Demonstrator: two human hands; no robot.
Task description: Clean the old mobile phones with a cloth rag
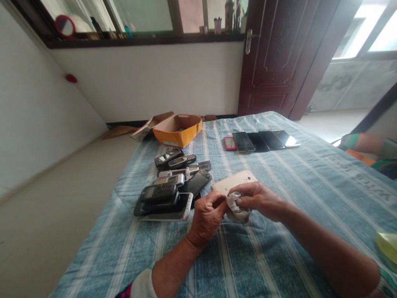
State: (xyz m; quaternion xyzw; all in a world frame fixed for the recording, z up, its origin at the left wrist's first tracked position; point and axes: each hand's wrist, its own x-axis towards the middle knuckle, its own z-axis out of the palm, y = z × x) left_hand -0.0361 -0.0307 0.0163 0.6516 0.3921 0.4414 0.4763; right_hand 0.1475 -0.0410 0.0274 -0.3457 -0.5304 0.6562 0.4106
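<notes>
A crumpled white cloth (pixel 238 206) is gripped in my right hand (pixel 259 199), thumb and fingers closed around it. My left hand (pixel 209 211) is closed too, its fingertips pinched together at the left edge of the cloth. Just beyond both hands lies a gold smartphone (pixel 237 181), back side up with its camera toward the right; my fingers and the cloth cover its near part. Left of my left hand is a loose pile of old phones, with a black keypad phone (pixel 159 192) on top of a white-edged smartphone (pixel 186 209).
An open orange cardboard box (pixel 182 134) stands at the table's far left. Several dark smartphones (pixel 259 141) lie in a row at the back, beside a small pink-edged item (pixel 230 143). A yellow-green object (pixel 387 248) sits at the right edge. A striped blue cloth (pixel 124 248) covers the table.
</notes>
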